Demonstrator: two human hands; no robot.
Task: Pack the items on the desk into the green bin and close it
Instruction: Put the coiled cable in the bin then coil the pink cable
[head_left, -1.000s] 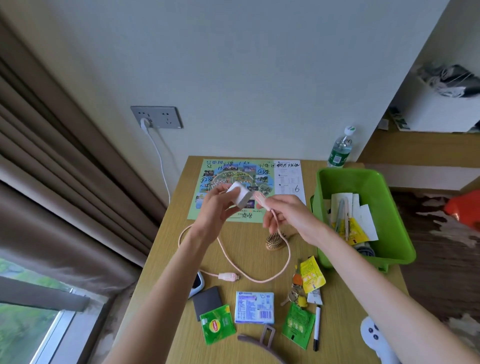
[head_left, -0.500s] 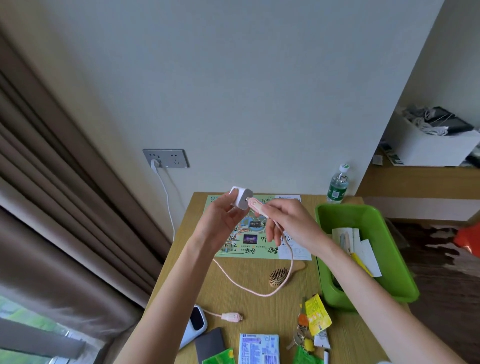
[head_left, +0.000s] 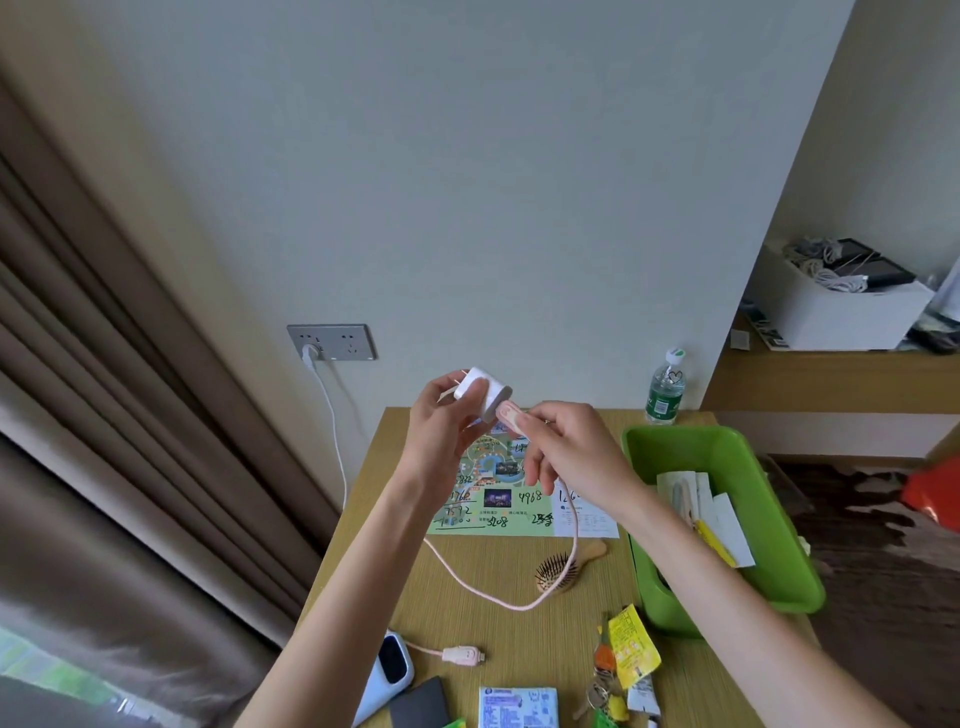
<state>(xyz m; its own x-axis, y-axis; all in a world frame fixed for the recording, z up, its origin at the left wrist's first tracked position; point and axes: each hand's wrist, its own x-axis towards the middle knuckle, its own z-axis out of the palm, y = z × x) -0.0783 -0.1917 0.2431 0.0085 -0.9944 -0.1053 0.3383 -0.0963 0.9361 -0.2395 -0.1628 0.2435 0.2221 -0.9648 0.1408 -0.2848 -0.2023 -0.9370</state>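
Both hands were raised above the desk (head_left: 524, 577): left hand (head_left: 441, 431) gripped the white charger (head_left: 480, 392), right hand (head_left: 566, 449) pinched the pink cable plug (head_left: 511, 417).

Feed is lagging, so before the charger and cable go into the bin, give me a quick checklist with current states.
1. Left hand grips white cube wall charger: ok.
2. Right hand pinches pink cable plug at the charger: ok.
3. Plug pulled out of charger: cannot tell.
4. Far connector of pink cable lies loose on wooden desk: ok.
5. Cable clear of brown hairbrush: cannot tell.
6. Green plastic bin open, with room: ok.
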